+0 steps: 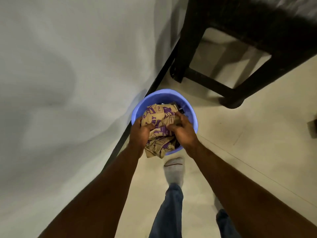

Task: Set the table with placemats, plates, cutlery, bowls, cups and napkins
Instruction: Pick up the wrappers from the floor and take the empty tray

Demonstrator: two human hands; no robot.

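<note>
A crumpled brown paper bag (159,129) printed with purple figures sits in the mouth of a blue plastic tub (187,107) on the pale floor (240,143), filling most of the opening and spilling over the near rim. Both hands are on it from the near side. The left hand (139,133) grips the bag's left edge, fingers curled down into the paper with the thumb pressed into a fold near the middle. The right hand (183,129) clutches the right part, fingers bent over the top of the bag and reaching toward its far side. The two hands lie close together, with bunched paper between them. Something dark shows under the bag at the tub's far right, though it is too hidden to make out. The tub stands just beside the dark edge of a table covered by a white cloth (68,83). A dark stool (240,48) stands beyond the tub, apart from it. A foot in a grey sock (175,170) is planted just short of the tub.
</note>
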